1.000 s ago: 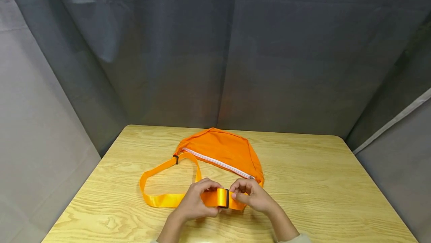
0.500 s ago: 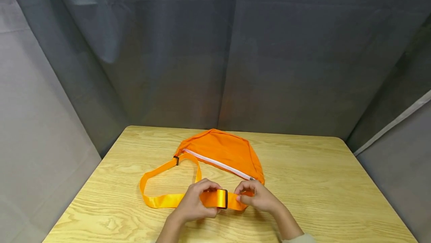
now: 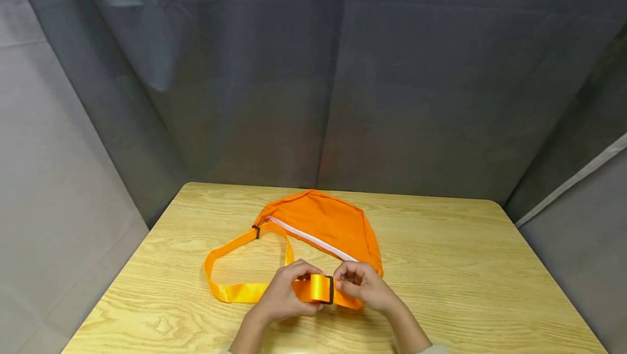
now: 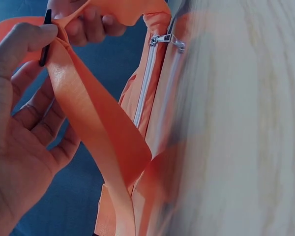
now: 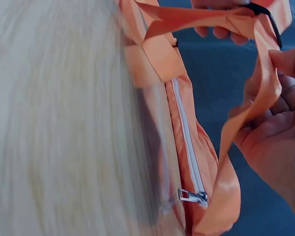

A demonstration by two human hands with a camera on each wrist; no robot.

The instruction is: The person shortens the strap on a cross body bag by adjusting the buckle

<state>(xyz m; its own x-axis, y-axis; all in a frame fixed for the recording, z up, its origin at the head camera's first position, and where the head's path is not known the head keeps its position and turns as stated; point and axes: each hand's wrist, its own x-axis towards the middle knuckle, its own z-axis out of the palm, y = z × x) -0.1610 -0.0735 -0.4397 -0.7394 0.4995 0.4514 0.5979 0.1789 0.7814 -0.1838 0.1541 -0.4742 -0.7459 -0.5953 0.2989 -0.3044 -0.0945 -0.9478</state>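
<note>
An orange waist bag [image 3: 323, 218] with a white zipper lies on the table, its yellow-orange strap [image 3: 240, 292] looping out to the left. My left hand [image 3: 284, 297] holds the black slider buckle [image 3: 331, 290] on the strap between thumb and fingers. A short loop of webbing stands up through the buckle. Just right of it, my right hand [image 3: 364, 288] pinches the strap. In the left wrist view, the thumb presses by the buckle [image 4: 45, 38]. The right wrist view has the strap [image 5: 226, 132] running from the fingers down to the bag end, near the metal zipper pull [image 5: 191, 196].
A second black buckle [image 3: 256, 232] sits on the strap at the bag's left corner. The light wood table [image 3: 465, 267] extends around the bag. Grey curtains [image 3: 313, 81] hang behind it and at both sides.
My right hand moved right along the strap, away from the buckle, then came back left beside it. The webbing loop at the buckle looks slightly wider. The left hand has barely moved.
</note>
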